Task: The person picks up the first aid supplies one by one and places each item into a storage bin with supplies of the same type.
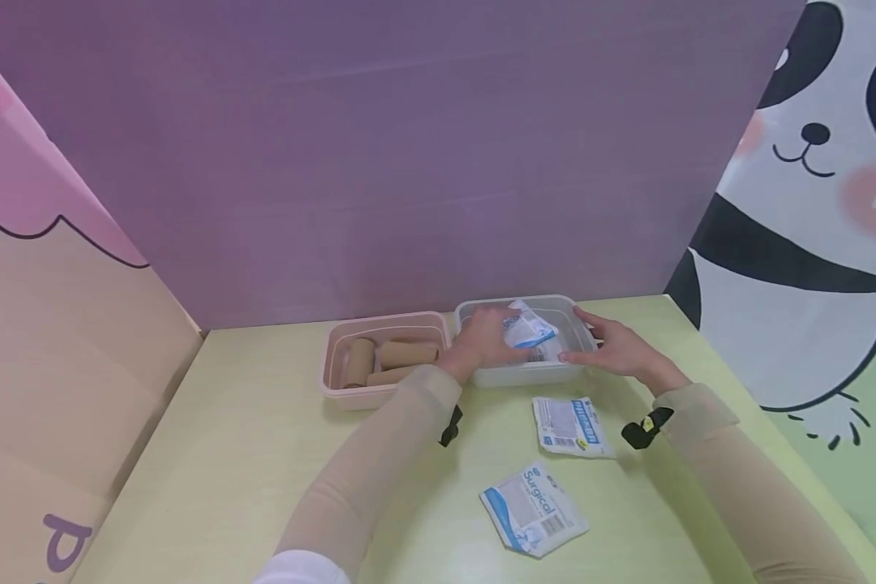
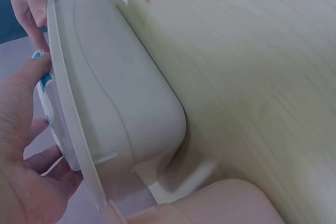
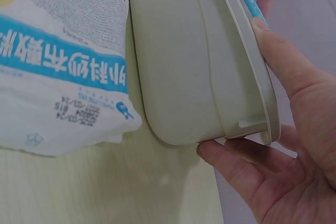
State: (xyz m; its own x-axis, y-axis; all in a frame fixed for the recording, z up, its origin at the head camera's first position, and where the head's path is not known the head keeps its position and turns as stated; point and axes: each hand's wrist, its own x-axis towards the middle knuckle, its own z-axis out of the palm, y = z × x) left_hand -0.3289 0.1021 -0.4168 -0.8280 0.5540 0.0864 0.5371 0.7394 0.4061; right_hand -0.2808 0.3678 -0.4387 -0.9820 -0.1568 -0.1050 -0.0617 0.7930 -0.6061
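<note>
My left hand [image 1: 491, 339] reaches into a whitish plastic bin [image 1: 526, 375] at the back of the table. It holds a white-and-blue surgical gauze packet [image 1: 529, 326], thumb on the near edge and fingers spread along it in the left wrist view. Around the bin's right end, my right hand [image 1: 616, 349] grips the rim; in the right wrist view its thumb [image 3: 289, 61] lies over the rim and its fingertips touch the end wall. Two similar packets lie on the table in front: one upper packet [image 1: 569, 427] and one nearer packet [image 1: 534, 509] reading "Surgical".
Left of the whitish bin stands a pink bin [image 1: 350, 399] with several brown cardboard tubes [image 1: 409, 354]. A purple panel [image 1: 409, 162] rises behind the pale table [image 1: 212, 454]. Printed walls stand on both sides.
</note>
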